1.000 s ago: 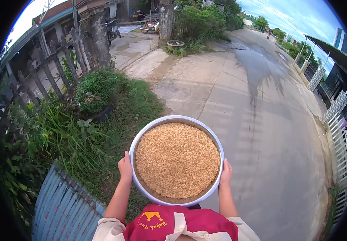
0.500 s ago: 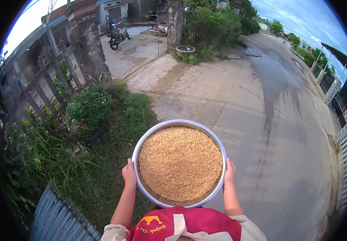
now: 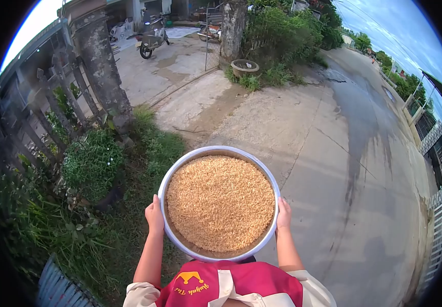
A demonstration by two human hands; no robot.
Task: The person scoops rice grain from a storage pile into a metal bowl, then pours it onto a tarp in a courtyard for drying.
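Observation:
A wide round metal basin [image 3: 221,148] filled with golden-brown grain [image 3: 220,202] is held level in front of my body, above the ground. My left hand [image 3: 154,215] grips its left rim, and my right hand [image 3: 284,214] grips the right rim. Both thumbs show at the outer edge, while the other fingers are mostly hidden beneath the basin. Below it, a red apron [image 3: 262,279] with a yellow print covers my front.
Grass and a round bush [image 3: 93,163] lie left, beside a fence [image 3: 52,107] and a pillar [image 3: 95,61]. Ahead are a planter [image 3: 244,67] and a motorbike [image 3: 152,41] in a yard. A concrete road [image 3: 354,204] runs along the right.
The basin and both hands have shifted slightly left and up in view. The pillar, bush and corrugated metal sheet have moved left and the planter right. Both hands keep their hold.

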